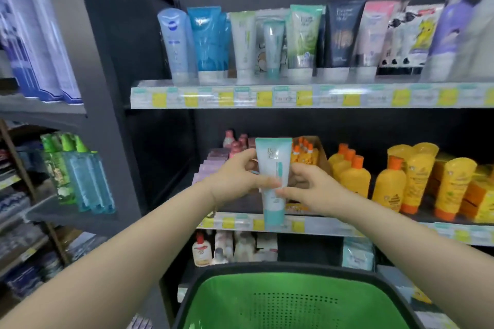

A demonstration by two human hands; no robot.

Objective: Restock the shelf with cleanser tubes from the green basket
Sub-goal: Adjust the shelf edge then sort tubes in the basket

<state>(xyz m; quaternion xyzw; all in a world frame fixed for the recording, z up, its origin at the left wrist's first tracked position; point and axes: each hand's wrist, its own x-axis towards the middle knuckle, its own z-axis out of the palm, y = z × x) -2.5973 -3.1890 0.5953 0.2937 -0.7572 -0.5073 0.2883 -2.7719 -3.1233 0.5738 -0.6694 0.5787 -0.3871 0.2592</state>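
Tube [272, 181] of cleanser, white with a teal cap, is upright and cap-down between both my hands. It is held in the air in front of the middle shelf [334, 226], and its cap overlaps the price strip there. My left hand [235, 179] grips it from the left, thumb across the front and fingers curled behind. My right hand [312, 189] pinches its right edge, thumb on the front. Near the top of the tube there is a small block of print and lower down a teal stripe. The writing is too blurred for me to read.

Below my arms is the basket [227, 302], green inside with a black rim; what I see of it shows only bare green plastic.

On the top shelf [374, 99] stands a row of tubes, cap-down. One matching tube [273, 51] stands among them, between a white tube and a green one. At the left end a pale blue tube [175, 43] carries a round dark-blue logo. The price tags along both shelf edges are yellow and teal and unreadable. Yellow bottles [355, 176] with orange caps stand on the middle shelf, right of my hands.
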